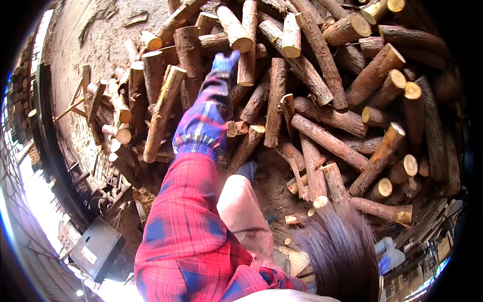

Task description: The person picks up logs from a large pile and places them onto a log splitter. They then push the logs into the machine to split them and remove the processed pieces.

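My left hand (225,60), in a blue-purple glove, reaches forward into a heap of cut logs. Its fingers look spread, with nothing visible between them. The fingertips are at or just below the pale cut end of a bark-covered log (234,29); whether they touch it I cannot tell. Just left of the hand, a thick brown log (188,53) stands steeply. A longer log (165,113) leans to the left of my forearm, which wears a blue plaid sleeve cover over a red plaid sleeve. My right hand does not show.
Many more logs (332,138) lie crisscrossed ahead and to the right. Bare earth (95,40) stretches at the far left. A dark metal beam (53,151) and a grey box (96,247) stand at left. Dark hair (342,251) blocks the lower right, beside a grey-and-purple thing (390,254).
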A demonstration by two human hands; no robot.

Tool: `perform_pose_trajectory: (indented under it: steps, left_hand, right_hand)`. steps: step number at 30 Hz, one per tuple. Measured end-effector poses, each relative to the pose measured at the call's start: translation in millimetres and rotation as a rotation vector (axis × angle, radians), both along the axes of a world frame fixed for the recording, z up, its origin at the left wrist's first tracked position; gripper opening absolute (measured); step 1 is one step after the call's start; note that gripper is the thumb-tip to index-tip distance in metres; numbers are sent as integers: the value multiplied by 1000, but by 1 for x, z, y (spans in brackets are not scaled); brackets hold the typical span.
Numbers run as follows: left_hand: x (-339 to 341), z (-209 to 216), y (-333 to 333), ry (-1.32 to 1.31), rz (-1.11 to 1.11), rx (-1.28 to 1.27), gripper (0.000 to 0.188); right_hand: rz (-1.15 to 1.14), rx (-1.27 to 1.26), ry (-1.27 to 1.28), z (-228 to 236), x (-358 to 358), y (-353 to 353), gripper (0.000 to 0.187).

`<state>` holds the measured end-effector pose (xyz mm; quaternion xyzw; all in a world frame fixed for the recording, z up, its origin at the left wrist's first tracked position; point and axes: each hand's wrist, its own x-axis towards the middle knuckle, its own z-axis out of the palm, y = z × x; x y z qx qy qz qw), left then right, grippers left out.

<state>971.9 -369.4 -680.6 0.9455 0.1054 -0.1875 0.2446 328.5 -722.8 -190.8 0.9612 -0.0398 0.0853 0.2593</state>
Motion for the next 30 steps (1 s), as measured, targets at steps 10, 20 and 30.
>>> perform_pose_trajectory:
  steps: [10,20,30]
  left_hand:
    - [124,-78,-46,-148,-751,162,40]
    - [-47,82,12,505,-134,-1243,42]
    - [-325,368,95,-90,-697,-1012,73]
  right_hand:
    - [-254,-321,373,10,15,28,42]
    - [-487,4,177,22,16,39,55]
    - [-568,1945,-359,-87,134,184,63]
